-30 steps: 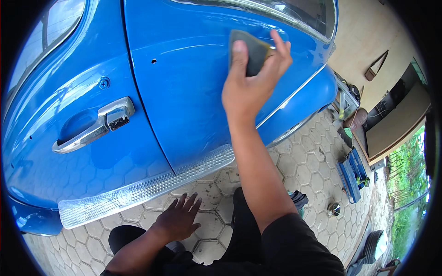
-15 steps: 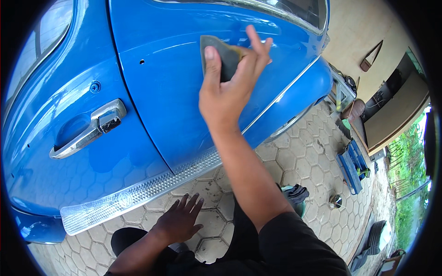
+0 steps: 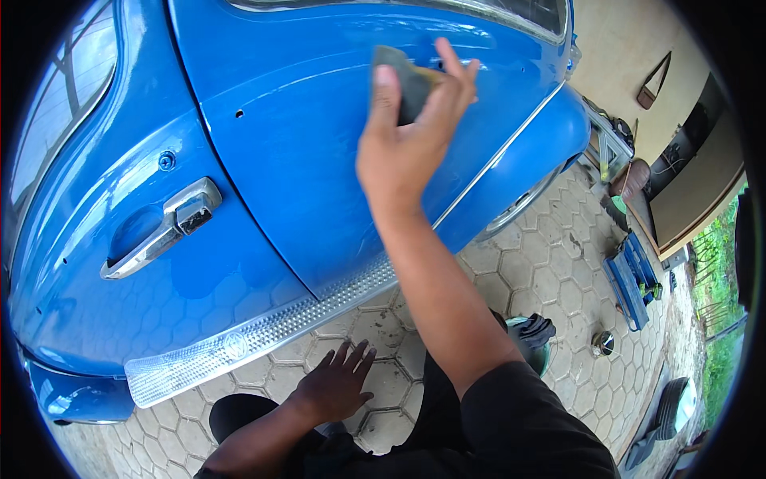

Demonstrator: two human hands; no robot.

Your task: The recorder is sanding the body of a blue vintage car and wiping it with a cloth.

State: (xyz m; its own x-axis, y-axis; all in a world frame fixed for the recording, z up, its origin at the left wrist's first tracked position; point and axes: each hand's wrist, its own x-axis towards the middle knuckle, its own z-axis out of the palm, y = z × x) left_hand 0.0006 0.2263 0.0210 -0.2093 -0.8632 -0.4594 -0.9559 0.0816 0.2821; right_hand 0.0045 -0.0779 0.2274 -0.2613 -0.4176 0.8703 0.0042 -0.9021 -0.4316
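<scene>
My right hand [image 3: 407,148] is raised against the blue car's rear side panel [image 3: 303,176]. Its thumb and fingers grip a piece of grey sandpaper [image 3: 413,88], with something yellowish partly showing under the fingers; the forefinger points outward. The paper lies at the panel's surface, below the side window. Over the paving by my knee, my left hand [image 3: 339,387] hangs with its fingers spread, holding nothing. To the left is the car door, with a chrome handle [image 3: 167,227] and a round lock [image 3: 166,160]. A ridged metal running board [image 3: 263,339] runs along the bottom.
Hexagonal paving [image 3: 550,267] covers the ground. On the right stand a green bucket with a dark cloth [image 3: 533,331] on it, a small can [image 3: 602,343], a blue toolbox [image 3: 630,279] and a tyre [image 3: 672,407]. A bag [image 3: 648,96] hangs on the wall.
My right hand and the sandpaper have shifted slightly up and to the right along the panel. The whole view has also moved a little. My left hand keeps its spread pose.
</scene>
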